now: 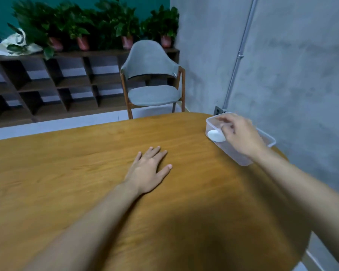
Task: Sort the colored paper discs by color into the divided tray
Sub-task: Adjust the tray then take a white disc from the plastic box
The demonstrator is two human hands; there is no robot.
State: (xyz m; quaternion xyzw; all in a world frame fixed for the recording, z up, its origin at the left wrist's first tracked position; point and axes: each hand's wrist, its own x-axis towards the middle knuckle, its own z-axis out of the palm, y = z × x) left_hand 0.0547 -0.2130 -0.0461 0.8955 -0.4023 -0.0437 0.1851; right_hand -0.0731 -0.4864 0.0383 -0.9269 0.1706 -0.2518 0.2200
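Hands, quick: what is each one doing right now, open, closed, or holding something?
Left hand: open, flat on the table.
Right hand: fingers curled over the clear tray, next to a white disc; grip cannot be told.

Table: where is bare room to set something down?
The table is bare left of the left hand out to the far edge, between that hand and the clear container, and between the forearms. Crowded at the far right corner: the right hand is over the container, which holds a white disc.
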